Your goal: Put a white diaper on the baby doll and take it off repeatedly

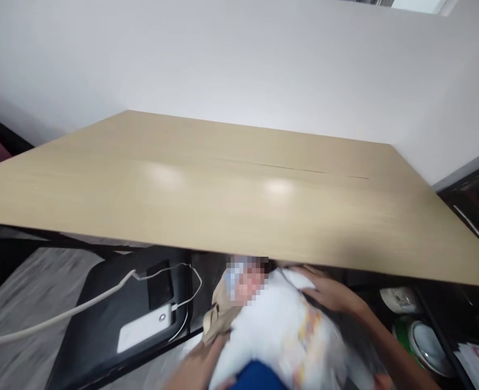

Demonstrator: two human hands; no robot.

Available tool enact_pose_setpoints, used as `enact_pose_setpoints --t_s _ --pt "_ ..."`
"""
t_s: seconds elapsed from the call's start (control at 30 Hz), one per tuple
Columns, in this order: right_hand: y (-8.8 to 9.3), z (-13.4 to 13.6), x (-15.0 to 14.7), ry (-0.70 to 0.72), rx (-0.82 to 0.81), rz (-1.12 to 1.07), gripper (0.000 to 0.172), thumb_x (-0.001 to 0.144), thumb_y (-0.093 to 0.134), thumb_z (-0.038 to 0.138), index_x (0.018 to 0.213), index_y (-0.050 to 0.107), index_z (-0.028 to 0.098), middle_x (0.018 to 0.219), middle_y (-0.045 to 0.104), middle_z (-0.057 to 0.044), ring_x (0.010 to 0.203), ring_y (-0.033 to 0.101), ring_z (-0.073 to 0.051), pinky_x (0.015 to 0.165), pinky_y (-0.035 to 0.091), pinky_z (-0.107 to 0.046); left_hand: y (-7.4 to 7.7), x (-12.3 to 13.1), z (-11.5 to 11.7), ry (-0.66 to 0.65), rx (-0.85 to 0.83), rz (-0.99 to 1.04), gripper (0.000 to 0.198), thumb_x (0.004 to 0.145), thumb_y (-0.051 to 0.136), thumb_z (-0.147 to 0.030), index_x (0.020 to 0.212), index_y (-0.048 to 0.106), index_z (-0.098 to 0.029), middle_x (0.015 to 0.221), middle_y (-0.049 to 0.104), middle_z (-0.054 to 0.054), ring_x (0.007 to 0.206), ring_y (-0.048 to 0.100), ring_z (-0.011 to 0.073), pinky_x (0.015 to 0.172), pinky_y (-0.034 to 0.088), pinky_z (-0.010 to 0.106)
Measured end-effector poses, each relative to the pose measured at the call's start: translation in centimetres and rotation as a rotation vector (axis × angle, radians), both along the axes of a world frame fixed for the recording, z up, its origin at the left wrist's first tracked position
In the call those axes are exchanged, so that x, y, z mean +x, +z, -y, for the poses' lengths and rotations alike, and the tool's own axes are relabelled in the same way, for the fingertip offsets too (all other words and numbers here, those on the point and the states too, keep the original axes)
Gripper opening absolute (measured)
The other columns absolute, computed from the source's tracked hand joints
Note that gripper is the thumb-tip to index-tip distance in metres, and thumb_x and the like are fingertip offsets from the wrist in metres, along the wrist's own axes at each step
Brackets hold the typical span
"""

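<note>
A small person in a white printed top [280, 330] and blue bottoms [255, 377] is close in front of me, just under the near edge of a light wooden tabletop [231, 184]. My right hand [328, 292] lies on the white top by the shoulder, with its fingers stretched flat toward the left. My left hand [198, 365] is at the person's lower left side, next to some tan cloth [218, 314]. It is smeared by motion, and its fingers do not show clearly.
At lower left, a black seat-like surface [101, 319] carries a white power bank [144, 330], a dark phone [160, 284] and a white cable [60, 317]. At lower right, dark shelving holds bowls and dishes [426, 341]. Behind the tabletop is a white wall [239, 59].
</note>
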State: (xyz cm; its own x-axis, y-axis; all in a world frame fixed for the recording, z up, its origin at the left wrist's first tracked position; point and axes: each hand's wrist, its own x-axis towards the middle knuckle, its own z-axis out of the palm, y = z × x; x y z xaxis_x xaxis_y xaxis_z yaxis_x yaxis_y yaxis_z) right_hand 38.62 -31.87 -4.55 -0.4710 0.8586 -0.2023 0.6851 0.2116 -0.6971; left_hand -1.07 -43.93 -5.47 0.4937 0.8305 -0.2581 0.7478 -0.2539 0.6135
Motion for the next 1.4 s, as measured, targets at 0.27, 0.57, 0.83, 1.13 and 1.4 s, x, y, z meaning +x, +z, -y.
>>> enact_pose_setpoints --t_s 0.27,0.57,0.83,1.13,1.4 --pt "-2.2 3.9 1.7 -0.167 0.011 -0.173 0.041 0.109 0.055 0.052 0.123 0.085 0.027 0.131 0.083 -0.010 0.122 0.076 -0.030 0.106 0.061 -0.046 1.9 -0.2 2.1 -0.103 0.102 -0.392 0.060 0.112 0.047 -0.060 0.145 0.073 -0.017 0.125 0.079 0.023 0.114 0.074 0.0437 0.101 0.058 0.057" --pt "-2.7 6.5 0.7 -0.315 -0.113 -0.287 0.036 0.100 0.066 0.053 0.101 0.085 0.022 0.100 0.087 -0.007 0.096 0.081 -0.031 0.085 0.060 -0.038 2.9 11.2 -7.1 -0.396 0.245 0.318 0.049 0.110 0.062 -0.054 0.151 0.064 -0.028 0.151 0.066 0.014 0.136 0.061 0.0339 0.115 0.050 0.049" --pt "-6.2 5.9 3.3 -0.570 0.034 -0.243 0.039 0.094 0.066 0.057 0.101 0.084 0.023 0.098 0.087 -0.011 0.090 0.081 -0.031 0.089 0.062 -0.045 1.0 13.9 -8.8 -0.402 0.039 0.526 0.027 0.110 0.066 -0.049 0.115 0.075 -0.023 0.121 0.077 0.008 0.116 0.064 0.0262 0.108 0.046 0.042" --pt "0.8 7.0 -1.3 0.022 0.161 -0.220 0.036 0.109 0.063 0.045 0.136 0.077 0.027 0.137 0.077 -0.009 0.132 0.068 -0.030 0.118 0.053 -0.045 6.0 9.9 -5.5 -0.455 -0.120 0.523 0.037 0.115 0.050 -0.049 0.103 0.072 -0.022 0.108 0.076 0.011 0.109 0.065 0.0263 0.104 0.052 0.041" --pt "0.3 14.1 4.9 -0.263 -0.102 -0.131 0.058 0.116 0.038 0.061 0.114 0.085 0.028 0.098 0.083 -0.007 0.085 0.077 -0.027 0.085 0.060 -0.041 1.3 9.9 -4.8 -0.544 -0.014 0.411 0.036 0.110 0.061 -0.051 0.126 0.072 -0.022 0.111 0.077 0.010 0.107 0.067 0.0270 0.106 0.052 0.042"
